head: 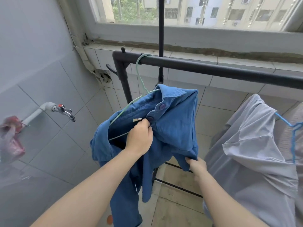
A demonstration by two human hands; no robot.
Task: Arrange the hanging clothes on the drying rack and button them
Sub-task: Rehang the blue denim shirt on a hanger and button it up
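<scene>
The left hand [139, 136] has its fingers curled, pinching the front placket of the blue shirt [173, 126] just beside a dark button [149, 118]. The back of the hand faces the camera, and the bare forearm reaches up from the lower left. The right hand [196, 166] sits lower and to the right, its fingers and thumb closed on a folded bottom edge of the same shirt. A second button [162, 106] lies just below the collar.

The shirt hangs bunched on a pale green hanger [139, 76], whose hook is over the black rail of the drying rack [213, 68]. To the right, a pale grey garment [250, 138] hangs on a blue hanger [293, 128]. On the tiled wall at left is a tap [65, 110], and a pinkish plastic bag [9, 135] hangs near its pipe; what the bag holds cannot be told.
</scene>
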